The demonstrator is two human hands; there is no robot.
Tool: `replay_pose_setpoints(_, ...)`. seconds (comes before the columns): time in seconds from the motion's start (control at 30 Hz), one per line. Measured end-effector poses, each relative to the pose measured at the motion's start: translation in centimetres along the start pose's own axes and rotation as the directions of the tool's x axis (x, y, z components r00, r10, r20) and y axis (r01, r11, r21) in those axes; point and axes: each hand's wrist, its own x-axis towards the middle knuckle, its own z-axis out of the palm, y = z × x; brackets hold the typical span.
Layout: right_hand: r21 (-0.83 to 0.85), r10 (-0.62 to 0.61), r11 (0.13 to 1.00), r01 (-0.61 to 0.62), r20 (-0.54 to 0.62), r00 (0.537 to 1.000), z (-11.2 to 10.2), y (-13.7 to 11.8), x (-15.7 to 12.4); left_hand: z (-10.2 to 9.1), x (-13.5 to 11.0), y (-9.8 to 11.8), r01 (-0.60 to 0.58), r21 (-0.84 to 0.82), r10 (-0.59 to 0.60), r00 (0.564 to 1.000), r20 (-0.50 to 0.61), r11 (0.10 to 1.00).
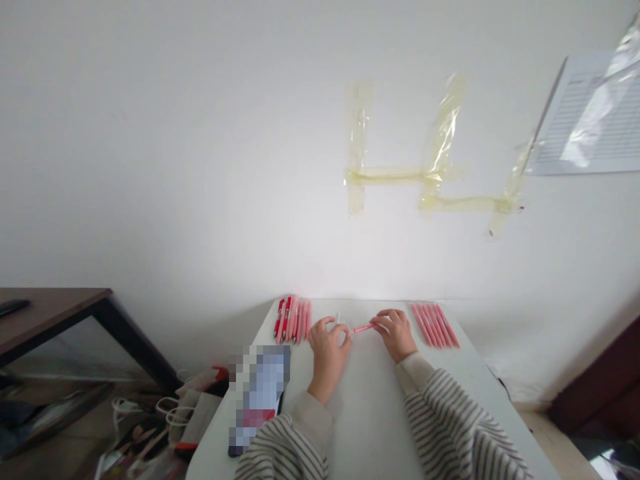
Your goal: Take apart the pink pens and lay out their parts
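Over the white table, my right hand [395, 332] pinches a slim pink pen [363, 328] by its right end. The pen lies nearly level and points toward my left hand [330, 347]. My left thumb and forefinger are closed in a pinch by the pen's left tip; what sits between them is too small to make out. A thin white piece [339, 318] shows just behind my left fingers. To the left of that hand is a row of red and pink pens [293, 320]. Right of my right hand, several pink pens [435, 325] lie side by side.
A phone [263, 393], partly blurred out, lies at the left edge of the white table [370, 427]. The wall [200, 167] rises behind, with yellowed tape [393, 177] on it. A dark desk [55, 313] and piled bags [193, 413] are at left.
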Motion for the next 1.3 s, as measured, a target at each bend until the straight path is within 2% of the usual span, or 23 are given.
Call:
replay_pose_setpoints(0.37,-0.001,-0.02,1.0,0.02,0.018,1.0,-0.05,-0.45,0.02,0.01,-0.04,0.06,-0.016,-0.016,0.016,0.999,0.037,1.0)
replay_pose_setpoints(0.73,-0.016,-0.066,0.998,0.065,-0.02,0.998,-0.16,-0.38,0.08,0.1,-0.07,-0.01,-0.022,-0.037,0.024,0.998,0.055,0.999)
replay_pose_setpoints(1.3,-0.007,-0.07,0.997,0.07,-0.004,0.998,-0.52,-0.81,0.08,0.14,-0.11,-0.32,-0.005,-0.05,0.009,0.997,0.081,0.999)
